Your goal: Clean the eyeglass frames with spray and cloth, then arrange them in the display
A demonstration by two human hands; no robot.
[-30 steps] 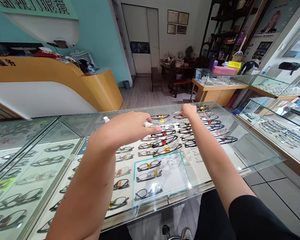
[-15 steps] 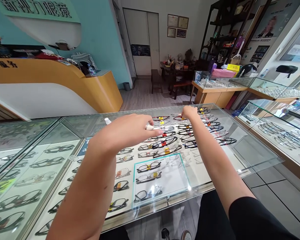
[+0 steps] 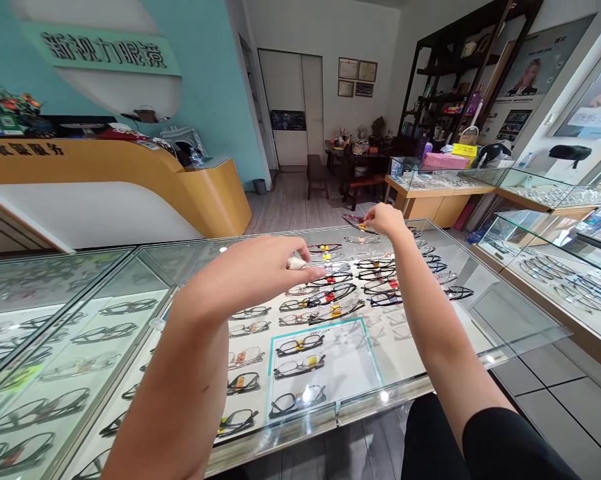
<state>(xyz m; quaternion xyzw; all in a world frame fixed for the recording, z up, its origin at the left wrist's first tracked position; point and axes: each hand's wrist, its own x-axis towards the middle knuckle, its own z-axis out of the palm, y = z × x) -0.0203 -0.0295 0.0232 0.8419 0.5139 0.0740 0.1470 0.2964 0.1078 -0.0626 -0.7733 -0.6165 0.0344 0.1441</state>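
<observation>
My right hand (image 3: 384, 219) is closed on a pair of glasses (image 3: 354, 221) with a dark reddish frame and a yellow tag, raised above the far side of the glass showcase (image 3: 336, 408). Fingers bent, my left hand (image 3: 275, 260) hovers over the showcase with a small white thing (image 3: 296, 264) pinched in it; it looks like a crumpled cloth or tissue, mostly hidden by the hand. Between and below the hands lie rows of glasses, among them a dark-framed pair (image 3: 380, 275) and a clear-framed pair (image 3: 361, 240).
A teal-edged white board (image 3: 350, 353) with several glasses lies at the near side. Another showcase section (image 3: 75, 360) adjoins at the left. Beyond are a wooden reception counter (image 3: 215, 193), a small bin (image 3: 259, 186), a bench (image 3: 317, 172) and more showcases (image 3: 443, 190) at the right.
My right hand has lifted the glasses up off the far row. My left hand stays nearly in place with the white thing. The view has tilted slightly upward.
</observation>
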